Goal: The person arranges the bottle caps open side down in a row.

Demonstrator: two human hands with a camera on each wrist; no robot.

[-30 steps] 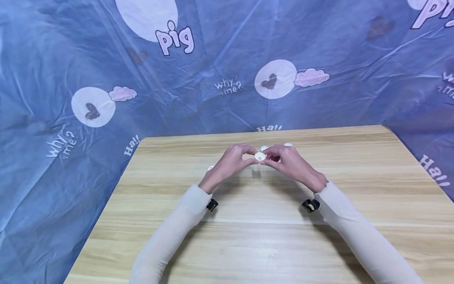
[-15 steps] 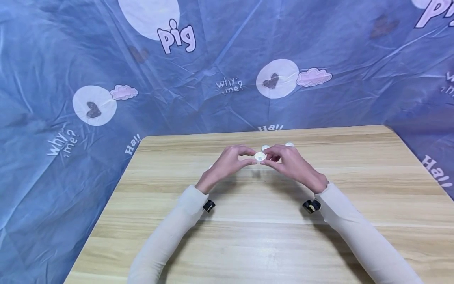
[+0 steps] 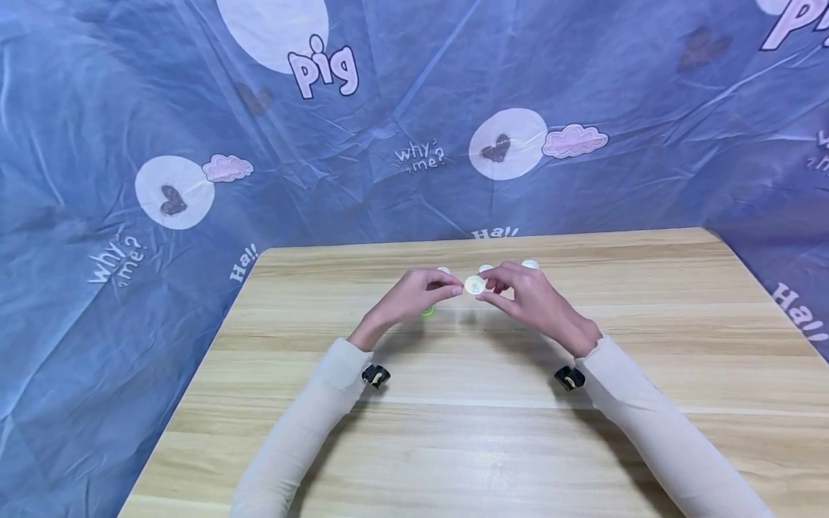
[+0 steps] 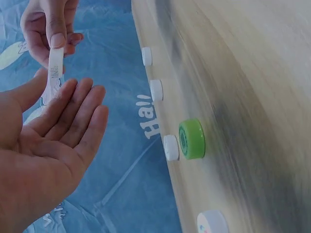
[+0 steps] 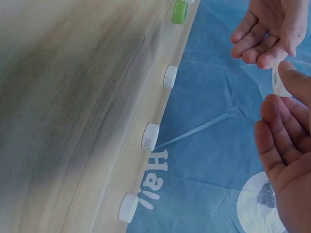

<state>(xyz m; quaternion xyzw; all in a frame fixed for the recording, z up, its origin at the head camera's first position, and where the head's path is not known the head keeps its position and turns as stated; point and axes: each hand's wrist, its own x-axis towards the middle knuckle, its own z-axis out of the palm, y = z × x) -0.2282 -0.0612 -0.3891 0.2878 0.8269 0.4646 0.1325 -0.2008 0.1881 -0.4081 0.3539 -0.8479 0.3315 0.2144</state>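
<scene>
A round white bottle cap (image 3: 475, 285) with small print is held above the table, its flat face towards the head camera. My right hand (image 3: 531, 298) pinches it by the edge between thumb and finger. In the left wrist view that cap (image 4: 55, 65) appears edge-on under the right thumb. Just to its left is my left hand (image 3: 414, 293), thumb and fingertips close by the cap's left edge. The left wrist view shows the left palm (image 4: 48, 160) with relaxed, slightly bent fingers and nothing in it. Under the left hand a green bottle cap (image 3: 427, 311) is partly hidden.
White bottle caps (image 3: 530, 264) lie in a row near the back edge of the wooden table (image 3: 453, 432). Another white cap (image 4: 212, 222) lies farther left, hidden in the head view. A blue printed cloth (image 3: 363, 165) hangs behind the table.
The left fingers have let go of the white bottle cap and drawn slightly left, closer together. The right hand stays in place with the cap. The green cap has come into view.
</scene>
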